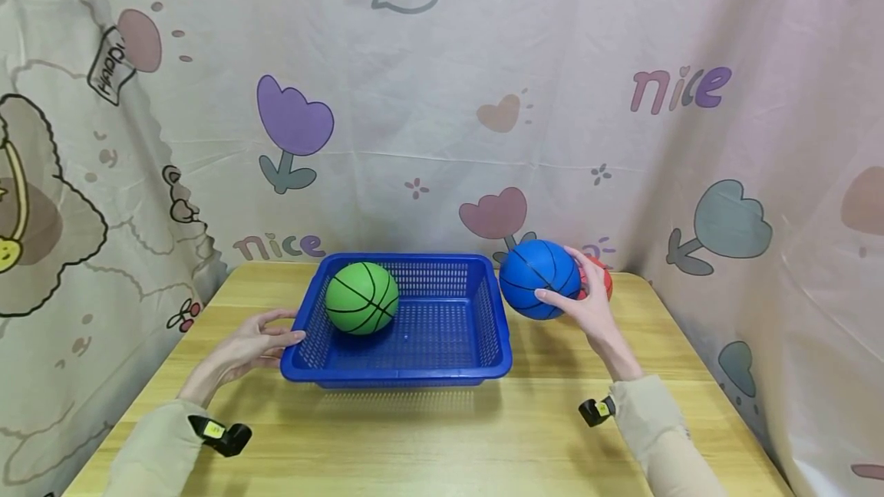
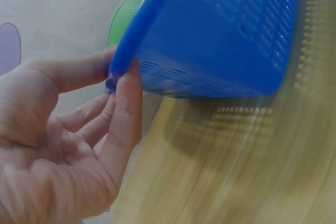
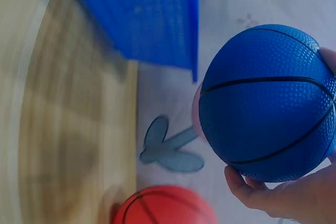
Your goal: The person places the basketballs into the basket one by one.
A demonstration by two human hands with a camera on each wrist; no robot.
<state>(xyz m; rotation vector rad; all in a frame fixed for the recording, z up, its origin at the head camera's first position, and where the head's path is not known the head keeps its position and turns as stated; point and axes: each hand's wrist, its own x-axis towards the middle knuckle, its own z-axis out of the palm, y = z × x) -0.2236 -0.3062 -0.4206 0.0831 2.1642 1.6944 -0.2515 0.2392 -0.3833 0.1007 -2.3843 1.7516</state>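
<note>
My left hand (image 1: 250, 345) pinches the left rim of a blue plastic basket (image 1: 397, 374); the left wrist view has the thumb on one side of that rim and fingers on the other. Inside the basket, toward its left, lies a green ball (image 1: 362, 298) with black basketball lines. My right hand (image 1: 589, 299) grips a blue ball (image 1: 540, 279) just right of the basket, held above the table in the right wrist view (image 3: 268, 103). Behind that hand a red ball (image 1: 604, 280) is partly hidden; the right wrist view shows it on the table.
The wooden table (image 1: 414, 443) carries the basket and the red ball. A pale patterned curtain (image 1: 414, 144) hangs behind the table and along both sides. A small black camera sits on each wrist.
</note>
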